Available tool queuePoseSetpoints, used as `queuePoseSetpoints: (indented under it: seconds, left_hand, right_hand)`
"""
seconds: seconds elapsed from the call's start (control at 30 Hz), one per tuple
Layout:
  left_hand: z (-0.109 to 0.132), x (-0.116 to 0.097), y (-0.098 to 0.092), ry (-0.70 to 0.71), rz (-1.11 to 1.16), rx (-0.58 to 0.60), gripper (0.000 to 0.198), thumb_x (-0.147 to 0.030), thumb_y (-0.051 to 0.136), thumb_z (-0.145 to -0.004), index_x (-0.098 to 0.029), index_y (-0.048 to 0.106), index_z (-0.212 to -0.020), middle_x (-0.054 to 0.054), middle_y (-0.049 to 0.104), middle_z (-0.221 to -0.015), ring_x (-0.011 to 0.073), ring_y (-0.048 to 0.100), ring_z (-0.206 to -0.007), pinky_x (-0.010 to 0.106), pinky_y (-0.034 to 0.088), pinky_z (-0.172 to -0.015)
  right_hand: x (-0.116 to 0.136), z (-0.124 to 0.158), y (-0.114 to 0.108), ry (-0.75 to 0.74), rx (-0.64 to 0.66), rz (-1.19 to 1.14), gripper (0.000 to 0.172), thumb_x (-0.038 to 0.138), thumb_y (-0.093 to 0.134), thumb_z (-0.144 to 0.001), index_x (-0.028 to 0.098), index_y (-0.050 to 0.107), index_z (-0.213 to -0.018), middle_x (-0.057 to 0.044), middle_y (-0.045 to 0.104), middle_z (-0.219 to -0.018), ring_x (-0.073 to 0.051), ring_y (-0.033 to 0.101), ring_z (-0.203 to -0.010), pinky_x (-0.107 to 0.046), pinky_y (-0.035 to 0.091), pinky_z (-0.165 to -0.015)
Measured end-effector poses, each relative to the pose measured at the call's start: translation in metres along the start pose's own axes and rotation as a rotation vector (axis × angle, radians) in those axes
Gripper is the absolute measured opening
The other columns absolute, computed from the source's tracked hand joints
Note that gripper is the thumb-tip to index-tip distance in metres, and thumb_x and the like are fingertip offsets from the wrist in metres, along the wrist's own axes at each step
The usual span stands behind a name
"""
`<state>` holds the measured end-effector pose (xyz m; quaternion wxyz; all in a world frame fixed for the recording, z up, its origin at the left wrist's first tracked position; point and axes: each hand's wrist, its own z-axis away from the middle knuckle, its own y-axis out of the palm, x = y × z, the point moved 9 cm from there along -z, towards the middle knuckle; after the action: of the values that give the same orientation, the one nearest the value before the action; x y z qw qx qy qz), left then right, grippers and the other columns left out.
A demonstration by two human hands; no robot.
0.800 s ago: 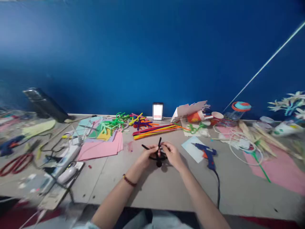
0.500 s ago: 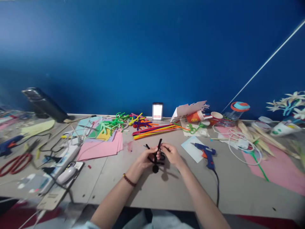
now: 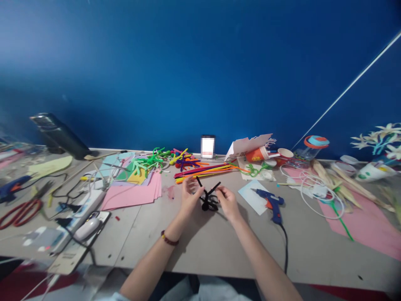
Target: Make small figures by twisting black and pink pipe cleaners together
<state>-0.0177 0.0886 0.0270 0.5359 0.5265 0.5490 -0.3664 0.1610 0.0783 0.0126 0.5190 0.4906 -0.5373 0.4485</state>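
Both my hands hold a black pipe-cleaner figure (image 3: 208,200) just above the grey table (image 3: 200,246), at the middle of the view. My left hand (image 3: 189,196) pinches its left side, fingers closed, with one black end sticking up past the thumb. My right hand (image 3: 228,201) grips the right side, where another black end points up and to the right. The figure has looped black coils hanging between the two hands. A beaded bracelet sits on my left wrist.
Straight coloured pipe cleaners (image 3: 203,170) and bent ones (image 3: 156,159) lie behind the hands. Pink paper sheets (image 3: 133,193) lie to the left, a blue glue gun (image 3: 272,203) with its cord to the right. Red scissors (image 3: 20,211) and a power strip (image 3: 89,205) are far left.
The hands have lifted the black figure slightly farther from me and turned it. Its two free ends now spread upward in a V, and the hands sit a little farther apart.
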Motion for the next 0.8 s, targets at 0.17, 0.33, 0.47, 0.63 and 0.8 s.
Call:
queuePoseSetpoints:
  seconds: [0.17,0.33,0.47,0.63,0.8]
  left_hand:
    - [0.023,-0.048,0.012,0.632,-0.618,-0.012,0.027,-0.032,0.071,-0.071,-0.021,0.062,-0.094,0.006,0.065,-0.094,0.0223,0.056,-0.093,0.039,0.04,-0.086]
    - [0.036,-0.048,0.033,0.771,-0.794,0.104,0.008,-0.026,0.063,-0.081,-0.02,0.064,-0.085,0.004,0.07,-0.08,0.0189,0.06,-0.076,0.035,0.039,-0.072]
    - [0.038,-0.051,0.034,0.813,-0.798,0.083,0.007,-0.02,0.058,-0.084,-0.02,0.064,-0.084,0.003,0.071,-0.077,0.017,0.062,-0.073,0.035,0.039,-0.074]
    - [0.037,-0.048,0.033,0.761,-0.753,0.092,0.012,-0.017,0.054,-0.084,-0.02,0.065,-0.083,0.003,0.071,-0.077,0.0169,0.062,-0.073,0.036,0.037,-0.079]
    - [0.025,-0.033,0.026,0.514,-0.594,0.129,0.01,-0.023,0.057,-0.082,-0.022,0.068,-0.082,0.005,0.071,-0.079,0.02,0.061,-0.076,0.037,0.036,-0.079]
  right_hand:
    - [0.002,0.002,0.005,-0.041,0.012,0.069,0.031,0.047,0.055,-0.076,0.018,0.064,-0.081,-0.001,0.06,-0.066,-0.015,0.053,-0.059,-0.025,0.043,-0.054]
    - [0.012,0.004,0.005,-0.184,-0.015,0.169,0.023,0.038,0.052,-0.079,0.019,0.065,-0.082,-0.006,0.067,-0.083,-0.02,0.06,-0.08,-0.032,0.047,-0.075]
    - [0.007,0.004,0.008,-0.164,-0.002,0.17,0.021,0.036,0.053,-0.077,0.018,0.063,-0.08,-0.005,0.066,-0.078,-0.02,0.06,-0.077,-0.03,0.048,-0.07]
    - [0.005,0.004,0.013,-0.16,0.034,0.131,0.02,0.036,0.054,-0.079,0.018,0.061,-0.081,-0.004,0.065,-0.078,-0.018,0.059,-0.075,-0.029,0.048,-0.07]
    - [0.012,0.005,0.011,-0.21,0.031,0.179,0.018,0.035,0.054,-0.08,0.019,0.062,-0.083,-0.005,0.064,-0.084,-0.018,0.058,-0.078,-0.03,0.047,-0.074]
